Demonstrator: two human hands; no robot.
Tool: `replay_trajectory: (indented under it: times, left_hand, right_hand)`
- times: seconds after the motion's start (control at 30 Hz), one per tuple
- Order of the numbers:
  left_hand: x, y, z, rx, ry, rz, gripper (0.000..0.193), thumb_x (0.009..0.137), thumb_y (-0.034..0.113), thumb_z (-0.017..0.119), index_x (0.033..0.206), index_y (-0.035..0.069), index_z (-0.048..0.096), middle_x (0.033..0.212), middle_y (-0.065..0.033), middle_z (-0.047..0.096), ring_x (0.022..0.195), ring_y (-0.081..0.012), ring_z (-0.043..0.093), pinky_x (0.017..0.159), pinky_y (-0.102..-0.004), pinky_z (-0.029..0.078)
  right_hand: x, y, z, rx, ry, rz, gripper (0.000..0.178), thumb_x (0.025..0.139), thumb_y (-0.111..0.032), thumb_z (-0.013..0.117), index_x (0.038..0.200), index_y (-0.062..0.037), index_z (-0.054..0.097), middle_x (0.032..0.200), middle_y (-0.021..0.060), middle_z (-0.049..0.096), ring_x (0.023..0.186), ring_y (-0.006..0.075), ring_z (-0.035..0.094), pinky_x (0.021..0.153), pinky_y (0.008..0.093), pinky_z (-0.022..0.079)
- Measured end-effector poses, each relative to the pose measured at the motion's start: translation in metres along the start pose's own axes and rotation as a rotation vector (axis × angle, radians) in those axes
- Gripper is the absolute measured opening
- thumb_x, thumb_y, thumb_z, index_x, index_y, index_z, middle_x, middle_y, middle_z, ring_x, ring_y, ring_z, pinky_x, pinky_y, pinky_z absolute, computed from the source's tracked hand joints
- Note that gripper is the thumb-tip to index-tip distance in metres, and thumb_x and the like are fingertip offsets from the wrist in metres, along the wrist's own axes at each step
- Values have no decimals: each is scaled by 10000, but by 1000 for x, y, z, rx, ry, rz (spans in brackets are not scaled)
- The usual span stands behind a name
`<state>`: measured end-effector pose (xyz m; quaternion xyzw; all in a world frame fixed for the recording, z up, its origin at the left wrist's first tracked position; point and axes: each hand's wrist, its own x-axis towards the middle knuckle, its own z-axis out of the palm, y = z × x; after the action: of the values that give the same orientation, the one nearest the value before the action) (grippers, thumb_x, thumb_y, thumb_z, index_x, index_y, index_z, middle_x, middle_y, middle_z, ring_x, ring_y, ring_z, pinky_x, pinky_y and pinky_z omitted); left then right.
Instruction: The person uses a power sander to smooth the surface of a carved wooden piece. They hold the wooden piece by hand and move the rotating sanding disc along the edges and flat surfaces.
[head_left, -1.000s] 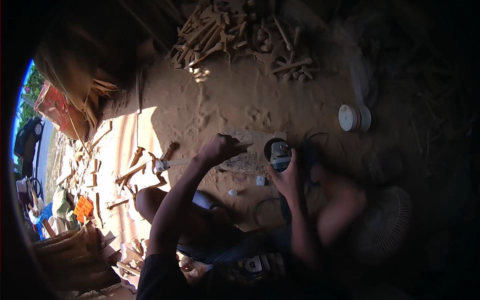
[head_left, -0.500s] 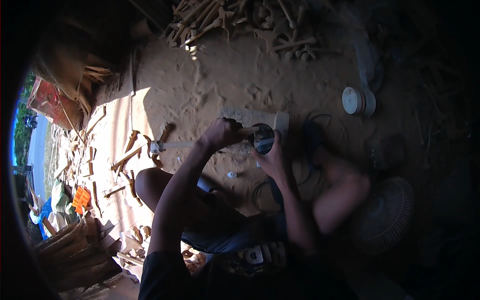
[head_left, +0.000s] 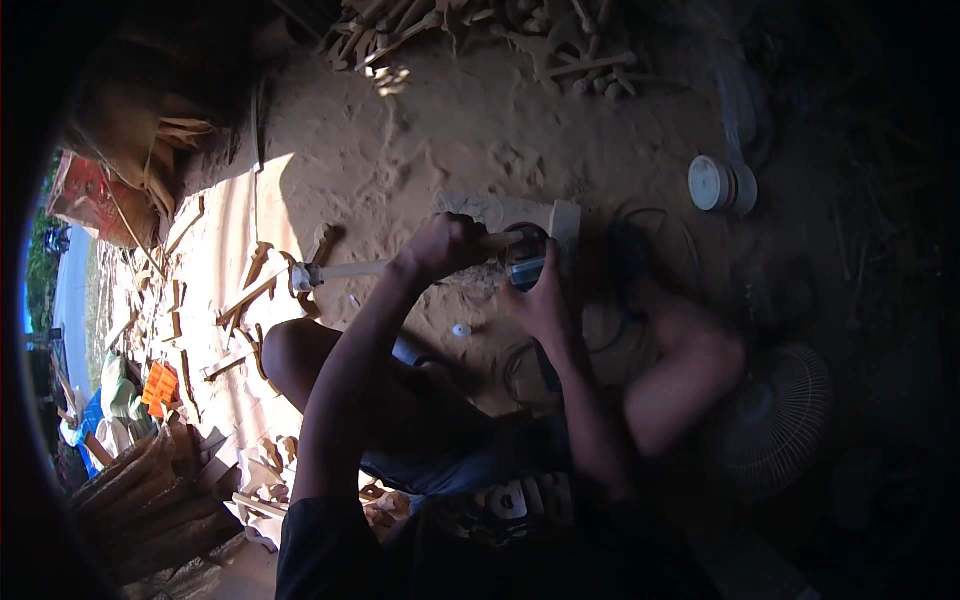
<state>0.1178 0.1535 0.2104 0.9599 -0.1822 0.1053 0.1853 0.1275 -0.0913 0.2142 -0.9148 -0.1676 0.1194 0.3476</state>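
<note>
- The left hand (head_left: 445, 248) is closed in a fist round a long pale wooden stick (head_left: 345, 270); the stick runs level from a knobbed end at the person's left, over the sandy ground (head_left: 420, 150), to the tool at the middle of the view.
- The right hand (head_left: 545, 300) is wrapped round a small power grinder (head_left: 525, 262), fingers curled about its body; the grinder's head sits right at the near end of the stick, touching or just beside it — the shadow hides which.
- Behind the grinder stands a pale wooden block (head_left: 562, 222); whether the stick rests on it I cannot tell.
- My judgement: the stick looks light and stiff, dry wood, rough enough not to slip; it is best gripped close to the worked end, as now, so it cannot whip or chatter; the grinder looks compact but weighty for 1 hand and wants a full grasp on its body, clear of the disc.
- Around: a heap of carved wooden pieces (head_left: 480, 30) at the top, wood offcuts (head_left: 250, 290) in the sunlit patch at the left, a white round lid (head_left: 712, 183) and a fan (head_left: 775, 420) to the right.
</note>
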Motion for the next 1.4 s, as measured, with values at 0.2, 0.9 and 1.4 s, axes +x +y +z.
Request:
replay_trajectory:
  times: [0.2,0.9,1.4]
  left_hand:
    - [4,8,-9,-46,15,-70,174,886,310,863,1015,194,841,735,-111,709,660,-325,729,577,-431,577]
    - [5,8,-18,-145,-183,15,235,827,258,883,975,103,789,870,-116,725,797,-353,731,682,-464,588]
    - [16,13,-32,25,-144,169,386,934,447,740,824,78,722,791,-88,679,787,-336,720,710,-464,560]
  right_hand:
    - [1,2,1,30,-46,-45,999,845,-317,872,1605,35,329,1097,324,747,1010,508,742,924,562,577]
    - [3,6,-16,91,-169,6,1008,826,-375,888,1602,13,375,1472,336,599,1355,461,625,1103,528,520]
    - [-2,35,0,-24,53,-120,1004,819,-333,892,1602,26,377,1360,339,656,1271,495,655,1051,558,539]
